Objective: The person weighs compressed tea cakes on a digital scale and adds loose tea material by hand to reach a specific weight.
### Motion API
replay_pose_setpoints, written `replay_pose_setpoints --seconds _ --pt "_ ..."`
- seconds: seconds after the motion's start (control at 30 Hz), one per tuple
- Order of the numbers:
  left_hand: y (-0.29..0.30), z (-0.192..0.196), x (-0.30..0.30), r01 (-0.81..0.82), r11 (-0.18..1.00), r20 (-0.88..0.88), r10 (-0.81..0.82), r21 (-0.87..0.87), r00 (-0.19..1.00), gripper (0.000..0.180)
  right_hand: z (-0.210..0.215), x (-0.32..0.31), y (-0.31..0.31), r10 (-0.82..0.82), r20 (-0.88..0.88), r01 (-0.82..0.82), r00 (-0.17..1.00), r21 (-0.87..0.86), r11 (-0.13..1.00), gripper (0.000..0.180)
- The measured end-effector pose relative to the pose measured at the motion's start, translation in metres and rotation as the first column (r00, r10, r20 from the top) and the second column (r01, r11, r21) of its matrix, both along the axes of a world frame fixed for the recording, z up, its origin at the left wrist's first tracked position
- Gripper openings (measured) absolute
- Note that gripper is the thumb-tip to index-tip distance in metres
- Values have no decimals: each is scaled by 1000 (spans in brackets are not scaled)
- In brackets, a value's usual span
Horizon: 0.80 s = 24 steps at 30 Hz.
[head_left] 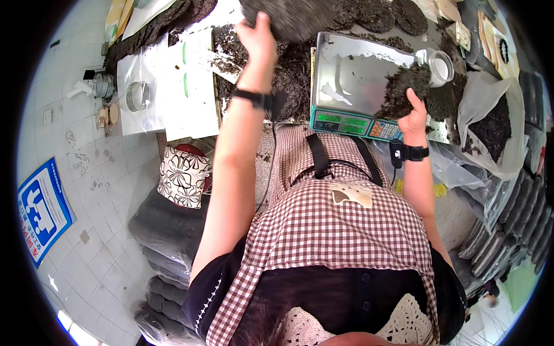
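Observation:
My left hand (258, 41) is raised at the far side of the table, gripping the edge of a dark round cake of what looks like dried seaweed (297, 17). That cake is smeared by motion. My right hand (414, 113) holds a loose dark clump of the same seaweed (406, 86) over the right edge of the scale. The scale (352, 75) has a bare silver pan, a teal body and a lit display. Beside the clump a clear round container (441, 68) lies near the pan's far right corner.
Loose dark flakes (291, 86) cover the table left of the scale, next to white sheets (193, 86). Several dark round cakes (375, 16) lie behind. An open plastic bag (508, 86) with dark seaweed stands right. Packed bundles (513, 219) and a patterned cushion (183, 177) sit below.

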<state>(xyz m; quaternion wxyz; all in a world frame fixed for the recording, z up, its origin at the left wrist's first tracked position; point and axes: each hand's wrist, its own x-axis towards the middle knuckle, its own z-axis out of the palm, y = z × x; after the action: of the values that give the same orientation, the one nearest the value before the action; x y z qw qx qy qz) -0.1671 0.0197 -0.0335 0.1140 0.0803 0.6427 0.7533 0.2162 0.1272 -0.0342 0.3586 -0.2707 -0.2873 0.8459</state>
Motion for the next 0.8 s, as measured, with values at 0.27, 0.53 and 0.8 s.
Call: replay_pose_setpoints --seconds 0.27,0.53,0.8 --pt "-36 -65 -141 49 685 -168 -247 -727 954 114 16 5 -4 -43 111 35 993 74 997 44" --pt "-48 -81 -15 -153 21 -106 -811 -988 575 115 38 54 -23 -77 287 45 955 114 992 43" --pt "-82 -32 -15 -112 803 -287 -76 -585 955 39 24 73 -24 -164 305 138 938 105 985 45"
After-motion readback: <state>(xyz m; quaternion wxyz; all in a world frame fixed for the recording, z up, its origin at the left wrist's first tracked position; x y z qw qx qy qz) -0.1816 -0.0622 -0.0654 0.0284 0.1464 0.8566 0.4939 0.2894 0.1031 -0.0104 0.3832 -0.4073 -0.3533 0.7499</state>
